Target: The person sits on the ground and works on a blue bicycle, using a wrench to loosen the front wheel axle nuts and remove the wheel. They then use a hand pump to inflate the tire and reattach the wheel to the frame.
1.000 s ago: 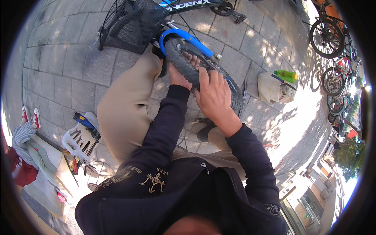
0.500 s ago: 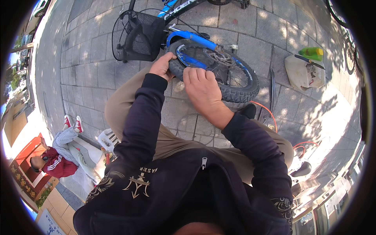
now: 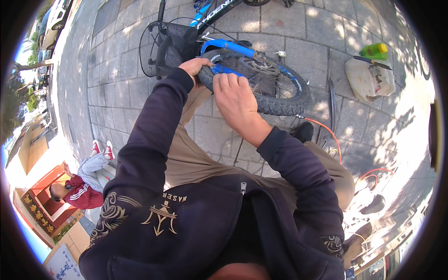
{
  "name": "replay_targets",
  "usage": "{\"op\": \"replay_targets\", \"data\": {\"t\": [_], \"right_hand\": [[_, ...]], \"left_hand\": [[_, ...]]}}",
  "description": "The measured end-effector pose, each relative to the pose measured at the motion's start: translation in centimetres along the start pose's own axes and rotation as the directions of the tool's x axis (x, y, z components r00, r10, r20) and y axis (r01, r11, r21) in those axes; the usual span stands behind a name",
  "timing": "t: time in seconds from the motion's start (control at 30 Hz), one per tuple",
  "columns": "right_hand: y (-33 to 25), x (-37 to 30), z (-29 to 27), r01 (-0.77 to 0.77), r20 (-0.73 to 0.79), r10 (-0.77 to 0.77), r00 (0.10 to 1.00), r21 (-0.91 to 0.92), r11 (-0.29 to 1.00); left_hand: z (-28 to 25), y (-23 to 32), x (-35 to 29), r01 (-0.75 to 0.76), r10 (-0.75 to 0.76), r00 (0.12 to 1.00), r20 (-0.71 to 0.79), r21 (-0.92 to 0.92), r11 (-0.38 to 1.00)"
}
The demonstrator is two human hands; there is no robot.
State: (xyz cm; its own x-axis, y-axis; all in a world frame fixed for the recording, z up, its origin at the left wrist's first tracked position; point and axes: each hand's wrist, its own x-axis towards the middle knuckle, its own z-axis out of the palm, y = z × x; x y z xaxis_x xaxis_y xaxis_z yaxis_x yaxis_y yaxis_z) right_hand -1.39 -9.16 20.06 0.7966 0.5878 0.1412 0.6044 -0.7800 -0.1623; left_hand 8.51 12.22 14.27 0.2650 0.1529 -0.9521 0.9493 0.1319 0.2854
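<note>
A small bicycle wheel with a knobby black tyre (image 3: 284,102) sits in a blue fork (image 3: 228,45) on the paved ground in front of me. My left hand (image 3: 196,66) curls over the tyre's near left edge, gripping it. My right hand (image 3: 235,100) presses down on the tyre just to the right, fingers wrapped over its tread toward the rim. Both arms are in dark blue sleeves. The spokes and hub (image 3: 261,70) show behind my fingers.
A black wire basket (image 3: 161,46) hangs on the bicycle at the left. A white tub (image 3: 368,79) with a green bottle (image 3: 373,50) stands at the right. An orange hose (image 3: 326,133) trails over the paving. A seated person in red (image 3: 81,186) is at lower left.
The view has swung, so the wheel now lies higher and nearer the middle. Both hands have stayed on the tyre, with the right hand shifted a little along it.
</note>
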Motion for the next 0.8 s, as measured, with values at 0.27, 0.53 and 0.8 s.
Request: {"op": "replay_targets", "data": {"t": [0.27, 0.53, 0.8], "right_hand": [[6.4, -5.8, -2.5, 0.045, 0.030, -0.050, 0.998, 0.153, 0.987], [10.6, -9.6, -0.5, 0.132, 0.022, -0.144, 0.989, 0.290, 0.948], [19.5, -7.3, -2.8, -0.673, 0.585, 0.333, 0.739, 0.643, 0.364]], "left_hand": [[-1.2, -0.2, 1.5, -0.049, 0.049, 0.999, -0.004, -0.072, 0.996], [-2.0, -2.0, 2.7, -0.053, 0.097, 0.979, 0.177, -0.240, 0.969], [-3.5, -2.5, 2.3, -0.087, 0.120, 0.981, 0.151, -0.209, 0.974]]}}
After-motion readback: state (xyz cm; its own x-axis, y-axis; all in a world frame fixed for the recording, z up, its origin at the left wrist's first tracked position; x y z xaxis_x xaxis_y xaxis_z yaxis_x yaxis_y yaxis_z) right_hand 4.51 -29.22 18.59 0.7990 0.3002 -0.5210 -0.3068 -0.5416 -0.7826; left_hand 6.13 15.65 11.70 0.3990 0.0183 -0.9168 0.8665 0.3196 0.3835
